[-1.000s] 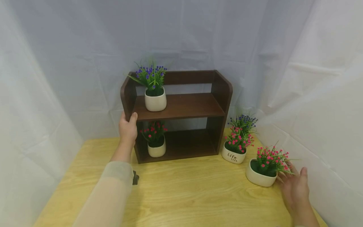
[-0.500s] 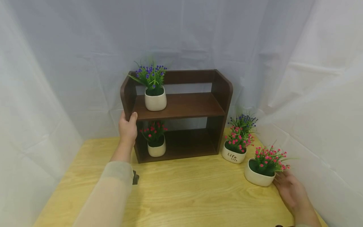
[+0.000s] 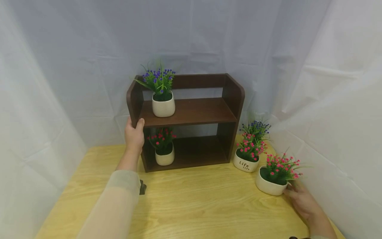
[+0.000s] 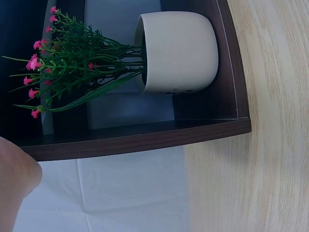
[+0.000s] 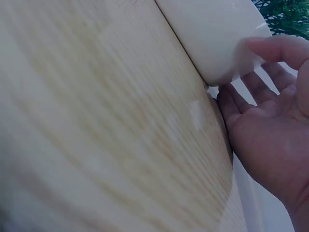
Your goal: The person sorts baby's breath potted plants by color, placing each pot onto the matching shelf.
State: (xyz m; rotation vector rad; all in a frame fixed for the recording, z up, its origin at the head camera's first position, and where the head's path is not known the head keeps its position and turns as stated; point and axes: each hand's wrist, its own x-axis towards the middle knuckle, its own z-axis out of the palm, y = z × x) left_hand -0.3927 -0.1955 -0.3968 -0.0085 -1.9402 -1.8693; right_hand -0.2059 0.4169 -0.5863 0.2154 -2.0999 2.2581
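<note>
My left hand (image 3: 134,136) grips the left side panel of a dark brown two-tier shelf (image 3: 191,109), thumb on the front edge. In the left wrist view, only part of that hand (image 4: 17,176) shows beside the panel. At the table's right side, my right hand (image 3: 304,200) holds the right end of a white oval pot (image 3: 271,183) with pink artificial flowers (image 3: 282,165). The right wrist view shows the thumb (image 5: 273,48) against the pot's wall (image 5: 217,38), with the other fingers at its end, partly hidden. The pot stands upright on the table.
A purple-flowered pot (image 3: 163,104) stands on the upper tier, a pink-flowered pot (image 3: 165,156) on the lower. Right of the shelf, a "Life" pot (image 3: 246,162) stands before more purple flowers (image 3: 257,127). All rest on or above the wooden table (image 3: 191,202), with white cloth (image 3: 331,99) around.
My right hand has moved left and its thumb has come onto the pot's wall. The pink-flowered pot has shifted slightly left. My left hand stays on the shelf.
</note>
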